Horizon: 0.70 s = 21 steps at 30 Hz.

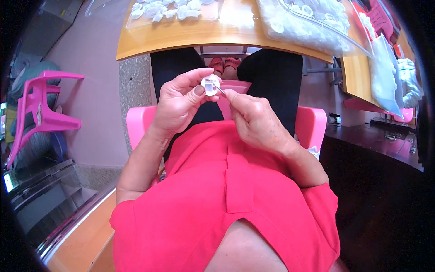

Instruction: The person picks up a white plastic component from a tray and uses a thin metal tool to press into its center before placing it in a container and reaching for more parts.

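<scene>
Over the lap, below the edge of the wooden table, the left hand is pinching a small round white part between thumb and fingertips, while the right hand is closing narrowly on a thin metal pin-like tool and working its tip at the part's rim. Judged step: fitting or picking at the part's square centre; the following move is likely calling for a steady grip and fine tip alignment, with more white pieces lying on the table.

1. The small white round part in the left grip is half covered by the fingers.
2. The thin metal tool disappears inside the right grip.
3. The white pieces on the counter, beyond both grips, are cut off by the top edge.
</scene>
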### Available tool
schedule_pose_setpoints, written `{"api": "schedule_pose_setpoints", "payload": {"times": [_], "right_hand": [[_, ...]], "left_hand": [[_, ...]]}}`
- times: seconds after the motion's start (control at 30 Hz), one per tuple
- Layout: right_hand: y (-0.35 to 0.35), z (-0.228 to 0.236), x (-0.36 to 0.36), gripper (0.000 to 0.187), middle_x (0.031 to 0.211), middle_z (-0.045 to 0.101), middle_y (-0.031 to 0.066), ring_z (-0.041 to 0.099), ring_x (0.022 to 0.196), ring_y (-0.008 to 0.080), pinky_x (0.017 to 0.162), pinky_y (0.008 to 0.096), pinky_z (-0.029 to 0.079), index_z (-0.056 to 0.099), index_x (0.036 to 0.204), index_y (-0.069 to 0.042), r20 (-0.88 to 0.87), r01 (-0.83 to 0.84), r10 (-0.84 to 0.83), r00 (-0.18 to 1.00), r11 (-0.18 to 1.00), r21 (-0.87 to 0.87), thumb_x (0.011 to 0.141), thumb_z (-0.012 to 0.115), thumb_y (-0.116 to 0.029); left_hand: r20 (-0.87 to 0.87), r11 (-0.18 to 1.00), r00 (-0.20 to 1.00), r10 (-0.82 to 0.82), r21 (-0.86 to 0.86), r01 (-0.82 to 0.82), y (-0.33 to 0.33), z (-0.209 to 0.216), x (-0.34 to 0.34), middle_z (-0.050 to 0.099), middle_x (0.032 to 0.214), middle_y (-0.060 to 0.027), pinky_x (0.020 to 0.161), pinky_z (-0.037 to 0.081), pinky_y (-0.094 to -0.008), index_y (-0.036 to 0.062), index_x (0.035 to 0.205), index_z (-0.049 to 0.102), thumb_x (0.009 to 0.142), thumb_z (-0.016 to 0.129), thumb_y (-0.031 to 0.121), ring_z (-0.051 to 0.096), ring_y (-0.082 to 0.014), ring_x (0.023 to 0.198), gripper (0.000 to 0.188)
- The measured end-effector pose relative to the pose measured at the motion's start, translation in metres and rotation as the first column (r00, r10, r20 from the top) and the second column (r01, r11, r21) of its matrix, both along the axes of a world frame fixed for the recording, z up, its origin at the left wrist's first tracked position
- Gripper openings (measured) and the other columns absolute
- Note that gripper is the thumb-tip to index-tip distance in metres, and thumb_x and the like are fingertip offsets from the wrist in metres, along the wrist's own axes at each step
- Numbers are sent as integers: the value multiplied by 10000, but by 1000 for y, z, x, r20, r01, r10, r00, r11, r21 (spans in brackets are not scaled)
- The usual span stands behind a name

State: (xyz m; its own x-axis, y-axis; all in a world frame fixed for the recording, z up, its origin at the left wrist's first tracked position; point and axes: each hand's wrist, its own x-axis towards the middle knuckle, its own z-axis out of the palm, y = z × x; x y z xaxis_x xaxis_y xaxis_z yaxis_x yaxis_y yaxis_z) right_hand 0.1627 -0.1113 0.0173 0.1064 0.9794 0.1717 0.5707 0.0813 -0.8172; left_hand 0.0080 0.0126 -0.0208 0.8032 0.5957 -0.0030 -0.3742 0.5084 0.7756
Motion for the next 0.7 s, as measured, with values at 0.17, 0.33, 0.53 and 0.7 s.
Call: {"api": "schedule_pose_setpoints", "payload": {"times": [0.17, 0.33, 0.53, 0.7], "right_hand": [[0, -5, -1, 267, 784, 601, 243, 623, 749, 412, 629, 459, 500, 528, 1077, 49, 38, -13, 11, 999, 999, 35, 811, 507, 42], [-1, -7, -1, 334, 754, 600, 201, 627, 671, 376, 567, 434, 509, 526, 1110, 36, 167, -36, 28, 986, 998, 47, 776, 523, 44], [-4, -4, -4, 426, 737, 588, 163, 630, 619, 331, 529, 409, 517, 493, 1155, 71, 492, -43, 32, 870, 999, 11, 741, 556, -5], [-4, -12, -12, 460, 735, 575, 169, 630, 611, 323, 520, 391, 518, 466, 1181, 111, 464, -1, -37, 885, 997, 83, 746, 549, -12]], "left_hand": [[6, 999, 1000, -5, 36, 5, 1, -4, -2, 599, 1175, -204, 872, 542, -370, -4, 1262, 525, 922, 581, 82, 631, -248, 998, 355], [27, 999, 999, -18, 35, 17, 2, -7, -3, 608, 1161, -198, 869, 547, -376, -7, 1240, 539, 916, 592, 82, 634, -250, 999, 340], [-4, 998, 999, 39, 45, -38, -4, -2, -1, 641, 1082, -163, 843, 557, -360, -34, 1200, 563, 906, 591, 32, 655, -233, 928, 302], [25, 998, 998, 57, -17, -57, -4, -1, 2, 638, 1103, -163, 852, 557, -371, -28, 1209, 561, 906, 594, 35, 655, -237, 941, 311]]}}
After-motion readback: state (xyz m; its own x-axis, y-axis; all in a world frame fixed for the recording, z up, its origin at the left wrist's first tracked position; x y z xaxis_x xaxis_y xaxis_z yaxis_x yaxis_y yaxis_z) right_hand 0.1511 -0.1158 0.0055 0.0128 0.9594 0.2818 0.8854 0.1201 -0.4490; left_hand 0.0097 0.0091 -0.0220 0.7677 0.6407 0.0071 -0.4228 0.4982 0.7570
